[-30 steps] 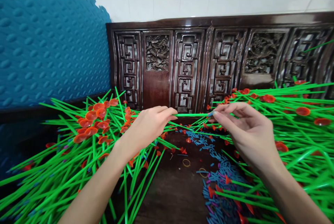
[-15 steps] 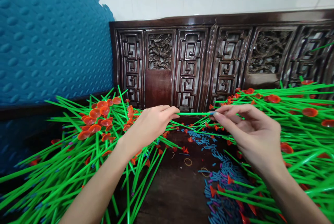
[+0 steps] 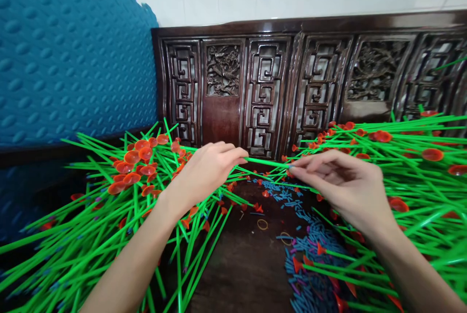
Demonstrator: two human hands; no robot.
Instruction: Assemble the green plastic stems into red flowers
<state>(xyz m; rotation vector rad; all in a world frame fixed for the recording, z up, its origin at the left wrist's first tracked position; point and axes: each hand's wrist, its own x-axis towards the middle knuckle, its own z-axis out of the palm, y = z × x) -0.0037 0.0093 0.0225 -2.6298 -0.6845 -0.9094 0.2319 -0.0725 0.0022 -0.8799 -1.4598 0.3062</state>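
A thin green plastic stick point(image 3: 268, 162) spans the gap between my two hands, sloping slightly down to the right. My left hand point(image 3: 213, 169) is closed round it, palm down, and hides its left part. At the other end, the thumb and fingers of my right hand point(image 3: 343, 181) pinch the tip, where a small blue piece point(image 3: 291, 169) just shows. Under my left forearm lies a pile of green sticks point(image 3: 105, 225) with orange suction cups point(image 3: 132, 157). Behind and beside my right hand is another pile of such sticks point(image 3: 419, 181).
Many small blue pieces point(image 3: 310, 249), with a few purple ones, lie loose on the dark wooden seat point(image 3: 241, 259). Rubber bands point(image 3: 262, 224) lie near them. A carved wooden backrest point(image 3: 222, 118) stands behind, and a blue studded mat point(image 3: 73, 55) rises at left.
My right hand has shifted a little left and down with the stick's tip. The stick, nearly level before, now slopes down to the right. My left hand has barely moved.
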